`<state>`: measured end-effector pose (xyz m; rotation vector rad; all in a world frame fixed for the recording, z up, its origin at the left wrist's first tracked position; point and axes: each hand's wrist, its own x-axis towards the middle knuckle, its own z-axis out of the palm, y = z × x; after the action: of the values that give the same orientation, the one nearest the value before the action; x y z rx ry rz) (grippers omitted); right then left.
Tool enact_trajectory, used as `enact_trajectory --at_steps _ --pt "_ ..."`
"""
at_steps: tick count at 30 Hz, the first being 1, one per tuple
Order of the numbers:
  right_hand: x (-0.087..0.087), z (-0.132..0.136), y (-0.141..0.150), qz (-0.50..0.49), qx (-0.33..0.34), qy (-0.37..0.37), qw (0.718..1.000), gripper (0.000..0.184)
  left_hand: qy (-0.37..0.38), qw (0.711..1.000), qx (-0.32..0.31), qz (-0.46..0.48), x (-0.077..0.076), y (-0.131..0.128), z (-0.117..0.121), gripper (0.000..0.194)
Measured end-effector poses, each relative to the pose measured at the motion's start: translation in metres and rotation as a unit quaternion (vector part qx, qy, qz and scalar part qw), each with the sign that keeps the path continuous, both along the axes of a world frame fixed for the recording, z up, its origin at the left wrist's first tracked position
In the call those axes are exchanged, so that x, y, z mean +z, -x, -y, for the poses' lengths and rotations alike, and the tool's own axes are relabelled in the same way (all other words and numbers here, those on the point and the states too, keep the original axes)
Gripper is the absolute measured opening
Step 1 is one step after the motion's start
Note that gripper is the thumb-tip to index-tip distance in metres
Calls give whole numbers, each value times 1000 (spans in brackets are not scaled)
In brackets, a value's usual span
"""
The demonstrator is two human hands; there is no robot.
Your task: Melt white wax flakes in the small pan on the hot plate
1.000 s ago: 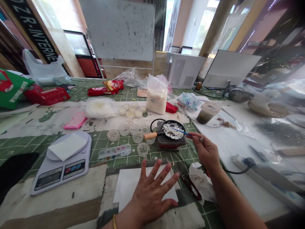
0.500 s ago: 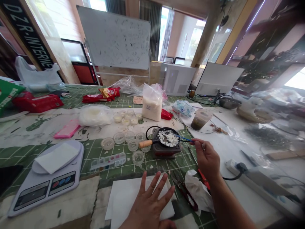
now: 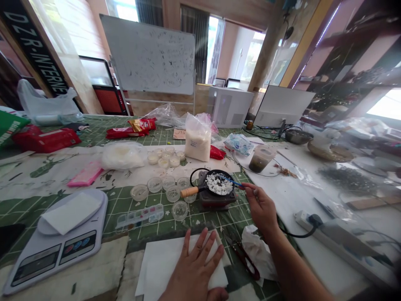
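Observation:
My right hand [image 3: 262, 210] pinches a thin blue stick [image 3: 234, 182]. The stick's far end reaches into the white pieces [image 3: 216, 185] that fill a small black frying pan [image 3: 232, 189] with a wooden handle [image 3: 189, 192]. Under the pan is a small dark burner [image 3: 215, 203] with a black cable. My left hand [image 3: 198, 267] lies flat, fingers spread, on white sheets of paper [image 3: 156, 257]. Scissors [image 3: 246, 257] and a crumpled tissue [image 3: 257, 255] lie below my right hand.
Several clear round dishes [image 3: 173, 194] and a pill-box-like case [image 3: 140, 217] stand left of the burner. A kitchen scale [image 3: 97, 209] is at left. Behind are a bag of pale granules [image 3: 198, 144] and a plastic cup [image 3: 261, 159]. A power strip [image 3: 303, 219] sits at right.
The view has shifted slightly. My right hand still holds the stick in the pan, its tip now a little farther into the white pieces. My left hand stays flat on the paper.

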<state>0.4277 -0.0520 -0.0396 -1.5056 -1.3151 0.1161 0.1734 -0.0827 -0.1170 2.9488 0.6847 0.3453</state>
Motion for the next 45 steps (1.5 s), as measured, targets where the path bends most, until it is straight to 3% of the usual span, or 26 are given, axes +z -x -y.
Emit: enact_trajectory --at_steps 2,5,9,12,18,23,26,29,34,39,45 --pt "1 0 3 -36 34 18 999 28 0 1000 5 0 -1 0 1 74" --pt "6 5 4 -84 22 -14 996 26 15 1000 7 -9 -2 0 1 74" --pt "10 8 4 -55 43 -5 998 24 19 1000 0 -12 0 -1 -1 73" --pt "8 7 8 -58 19 -17 998 23 -7 1000 3 -2 0 -2 -2 73" --pt "3 8 22 113 97 -71 986 21 -67 998 6 20 -7 -2 -2 75" --pt "6 12 25 159 73 -101 979 24 -95 995 2 23 -8 -2 -3 74" --pt "5 11 23 188 91 -90 974 22 -85 996 5 17 -6 -3 -3 75" --pt "3 9 21 169 60 -90 980 22 -78 997 6 5 -5 -3 -3 75" --pt "5 9 16 193 58 -80 976 21 -114 993 8 10 -6 -3 -3 73" --pt "12 15 7 185 -31 -104 977 15 -97 995 0 -6 -9 -3 -5 74" --pt "18 19 5 216 10 -108 970 15 -94 995 -1 -11 -10 -2 -6 74"
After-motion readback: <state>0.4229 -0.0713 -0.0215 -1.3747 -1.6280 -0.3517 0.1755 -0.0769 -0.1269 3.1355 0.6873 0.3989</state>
